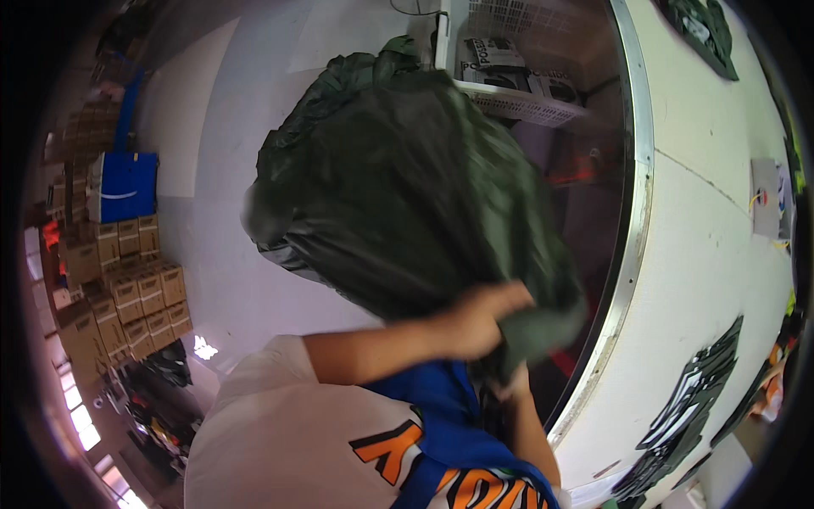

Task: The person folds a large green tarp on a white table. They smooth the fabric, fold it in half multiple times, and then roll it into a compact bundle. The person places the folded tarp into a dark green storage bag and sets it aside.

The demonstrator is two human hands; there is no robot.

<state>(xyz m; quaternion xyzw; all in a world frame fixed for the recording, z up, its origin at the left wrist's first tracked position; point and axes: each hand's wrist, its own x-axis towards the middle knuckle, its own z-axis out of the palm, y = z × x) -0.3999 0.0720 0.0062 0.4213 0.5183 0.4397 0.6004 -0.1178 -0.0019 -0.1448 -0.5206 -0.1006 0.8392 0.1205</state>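
A large, bulging dark green plastic bag (381, 187) fills the middle of the view, its surface creased and its far edge ruffled. My left hand (487, 318), smeared by motion, is closed round the bag near its narrow, gathered end. Just below it, my right hand (513, 383) grips the bag's neck close to my body, with most of its fingers hidden behind the film. The bag's underside cannot be seen.
A white perforated crate (526, 102) with printed packages (496, 55) stands at the back. On the right runs a pale metal-edged table (678, 254) bearing stacked dark folded pieces (691, 399). Cardboard boxes (140, 293) and a blue bin (127, 187) are at far left.
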